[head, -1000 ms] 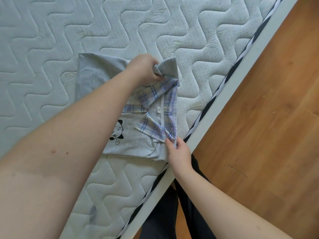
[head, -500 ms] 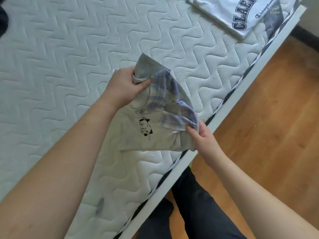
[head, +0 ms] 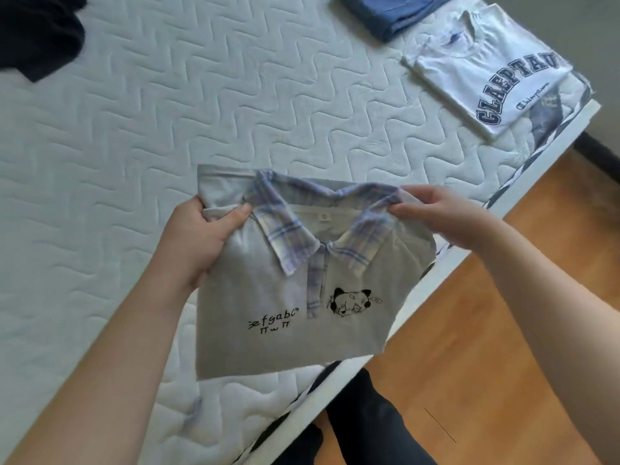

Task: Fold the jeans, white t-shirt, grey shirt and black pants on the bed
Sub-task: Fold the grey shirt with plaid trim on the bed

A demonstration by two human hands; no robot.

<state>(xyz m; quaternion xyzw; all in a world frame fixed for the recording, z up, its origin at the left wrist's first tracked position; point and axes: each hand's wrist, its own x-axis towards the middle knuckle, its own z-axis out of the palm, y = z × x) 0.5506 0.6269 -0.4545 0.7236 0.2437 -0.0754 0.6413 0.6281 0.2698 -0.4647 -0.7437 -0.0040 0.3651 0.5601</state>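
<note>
Pinching grey shirt [head: 268, 317] at both shoulders: left hand [head: 198, 239] and right hand [head: 446, 216] clamped on cloth, folded bundle held above bed [head: 134, 146] edge. Risk: loose grip lets folds unfurl, or hem slips off toward floor [head: 486, 347].

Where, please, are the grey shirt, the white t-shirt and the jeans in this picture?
grey shirt [head: 268, 303]: head view, on its grey front panel.
white t-shirt [head: 483, 62]: head view, on its plain chest.
jeans [head: 385, 11]: head view, on the folded denim.

The grey shirt [head: 268, 317], earlier bunched on the bed, now hangs front-facing between both hands.
</note>
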